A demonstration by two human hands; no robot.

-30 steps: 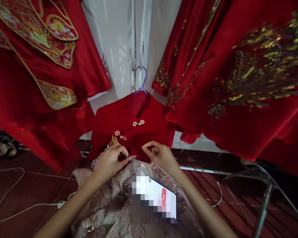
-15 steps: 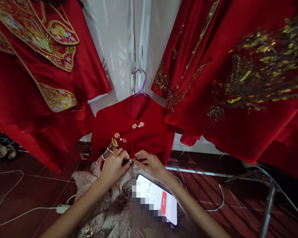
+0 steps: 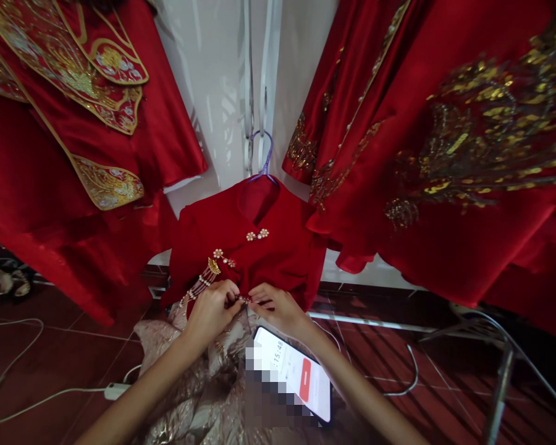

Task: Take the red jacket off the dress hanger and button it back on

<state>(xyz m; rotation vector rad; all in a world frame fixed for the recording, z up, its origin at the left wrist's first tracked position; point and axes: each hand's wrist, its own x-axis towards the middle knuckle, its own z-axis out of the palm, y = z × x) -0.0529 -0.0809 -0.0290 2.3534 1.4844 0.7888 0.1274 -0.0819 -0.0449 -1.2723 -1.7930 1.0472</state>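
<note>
A red long-sleeved jacket (image 3: 278,266) hangs by its neck from a purple wire hanger (image 3: 265,162). Flower-shaped pearl buttons (image 3: 258,235) fasten its collar, and a gold ornament with bead strings (image 3: 204,281) is pinned on the left of the chest. Low on the front, my left hand (image 3: 215,306) and my right hand (image 3: 278,307) meet at a small beaded button fastening (image 3: 243,300). The left fingertips pinch its left end; the right thumb and fingers close on its right end. My fingers partly cover the fastening.
Red embroidered garments (image 3: 111,123) hang on the left, and sequinned ones (image 3: 445,154) on the right. Below my hands lie shiny pale fabric (image 3: 189,395) and a lit phone (image 3: 301,371). A white cable (image 3: 41,405) runs over the tiled floor; a metal stand (image 3: 500,389) is at right.
Both hands stay at the fastening and have shifted slightly, with small finger movements. More of the beads shows between the fingertips. The hanging garments and phone look unchanged.
</note>
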